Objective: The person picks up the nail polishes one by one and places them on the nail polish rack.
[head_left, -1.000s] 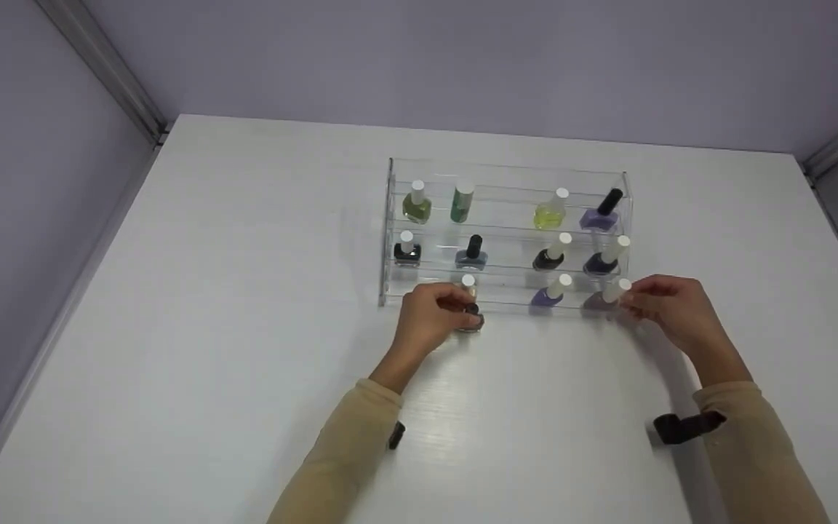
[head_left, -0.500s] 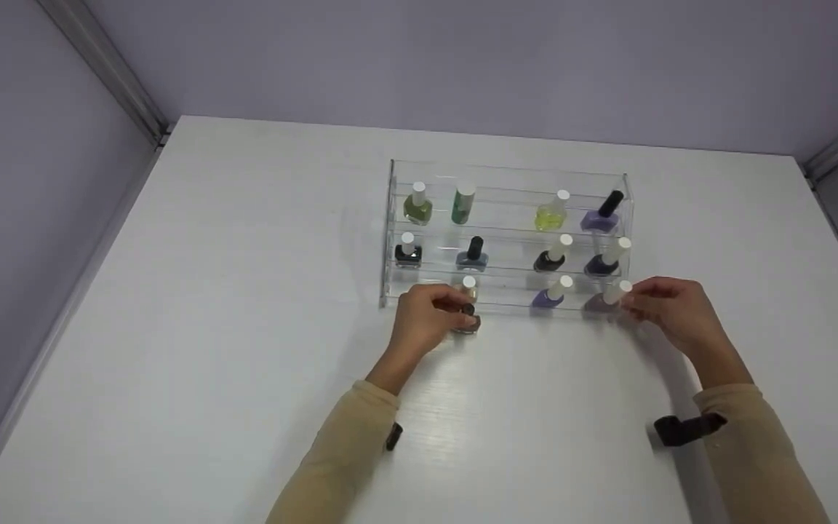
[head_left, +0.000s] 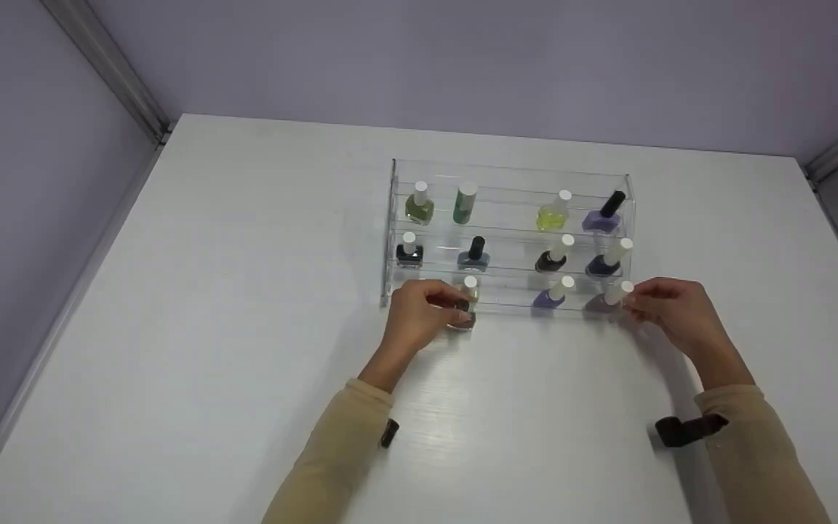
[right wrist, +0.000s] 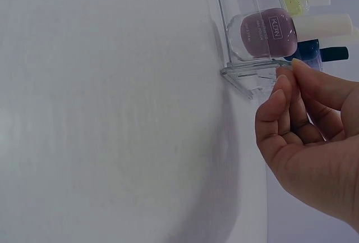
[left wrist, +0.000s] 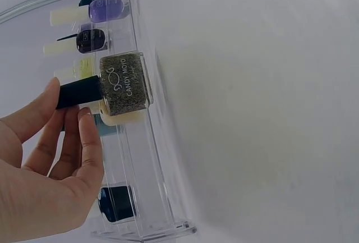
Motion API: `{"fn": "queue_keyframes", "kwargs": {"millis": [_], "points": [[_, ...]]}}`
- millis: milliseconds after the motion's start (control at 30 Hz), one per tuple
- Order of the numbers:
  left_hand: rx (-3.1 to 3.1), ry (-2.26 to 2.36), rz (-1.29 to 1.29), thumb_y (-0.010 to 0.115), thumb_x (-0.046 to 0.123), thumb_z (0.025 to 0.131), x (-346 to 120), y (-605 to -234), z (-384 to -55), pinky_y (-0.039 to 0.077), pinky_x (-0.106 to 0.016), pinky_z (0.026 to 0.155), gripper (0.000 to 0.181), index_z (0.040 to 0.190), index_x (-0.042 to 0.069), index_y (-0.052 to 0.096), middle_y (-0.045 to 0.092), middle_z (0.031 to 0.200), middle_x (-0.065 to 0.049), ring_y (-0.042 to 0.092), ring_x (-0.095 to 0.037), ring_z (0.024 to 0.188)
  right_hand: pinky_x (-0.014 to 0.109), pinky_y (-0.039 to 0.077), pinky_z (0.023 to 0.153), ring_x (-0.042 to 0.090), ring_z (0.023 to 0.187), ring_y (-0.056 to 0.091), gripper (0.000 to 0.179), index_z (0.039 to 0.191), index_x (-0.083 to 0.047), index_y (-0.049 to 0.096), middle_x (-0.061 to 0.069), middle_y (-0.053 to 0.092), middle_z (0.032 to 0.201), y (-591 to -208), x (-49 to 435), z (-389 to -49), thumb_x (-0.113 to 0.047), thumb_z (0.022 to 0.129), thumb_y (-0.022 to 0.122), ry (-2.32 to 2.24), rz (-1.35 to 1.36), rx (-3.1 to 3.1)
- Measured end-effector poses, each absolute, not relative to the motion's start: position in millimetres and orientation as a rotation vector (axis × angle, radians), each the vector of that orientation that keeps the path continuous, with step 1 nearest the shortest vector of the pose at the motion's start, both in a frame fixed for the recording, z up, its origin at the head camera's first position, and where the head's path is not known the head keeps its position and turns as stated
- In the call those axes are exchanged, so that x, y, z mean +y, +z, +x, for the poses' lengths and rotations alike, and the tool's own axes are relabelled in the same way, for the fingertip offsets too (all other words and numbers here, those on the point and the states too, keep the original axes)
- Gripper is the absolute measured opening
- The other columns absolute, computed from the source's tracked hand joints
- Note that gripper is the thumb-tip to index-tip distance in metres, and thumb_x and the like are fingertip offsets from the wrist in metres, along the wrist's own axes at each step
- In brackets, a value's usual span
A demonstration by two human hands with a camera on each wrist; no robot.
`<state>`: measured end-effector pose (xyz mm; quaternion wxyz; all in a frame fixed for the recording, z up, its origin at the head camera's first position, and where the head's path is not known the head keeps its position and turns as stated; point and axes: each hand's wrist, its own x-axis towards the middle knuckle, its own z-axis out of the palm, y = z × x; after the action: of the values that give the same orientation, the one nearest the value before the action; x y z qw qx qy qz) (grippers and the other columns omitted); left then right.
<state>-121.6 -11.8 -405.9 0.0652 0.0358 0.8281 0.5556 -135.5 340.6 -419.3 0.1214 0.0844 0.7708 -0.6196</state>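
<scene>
My left hand [head_left: 413, 314] pinches the black cap of a nail polish bottle [left wrist: 123, 83] between thumb and fingers. The bottle holds dark glitter and is held in front of the bottom tier of a clear stepped display rack [head_left: 510, 253]. A pale bottle with a white cap [head_left: 470, 282] stands right behind it, partly hidden. At the rack's right end, my right hand [head_left: 672, 311] pinches the edge of the side panel [right wrist: 258, 65] with thumb and fingertips. Beside those fingers stands a mauve nail polish bottle [right wrist: 269, 33] with a white cap.
Other nail polish bottles stand on the rack's tiers, among them a green one [head_left: 419, 208], a yellow one [head_left: 551, 217] and a purple one [head_left: 548, 298]. The rack rests on a white table [head_left: 244, 291], with a lilac wall [head_left: 463, 65] behind.
My left hand has shifted slightly left along the rack's front with the glitter nail polish bottle. The right hand stays at the rack's right end.
</scene>
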Motion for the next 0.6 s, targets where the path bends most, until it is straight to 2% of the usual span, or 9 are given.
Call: {"fn": "queue_keyframes", "kwargs": {"millis": [600], "points": [[2.508, 1.686, 0.031, 0.077, 0.003, 0.07, -26, -391, -126, 0.049, -0.024, 0.067, 0.016, 0.084, 0.005, 0.071, 0.067, 0.081, -0.003, 0.061, -0.015, 0.079, 0.024, 0.051, 0.064, 0.013, 0.071, 0.06, 0.004, 0.085, -0.004, 0.067, 0.002, 0.064, 0.08, -416, 339, -133, -0.002, 0.084, 0.063, -1.893, 0.247, 2.185]]}}
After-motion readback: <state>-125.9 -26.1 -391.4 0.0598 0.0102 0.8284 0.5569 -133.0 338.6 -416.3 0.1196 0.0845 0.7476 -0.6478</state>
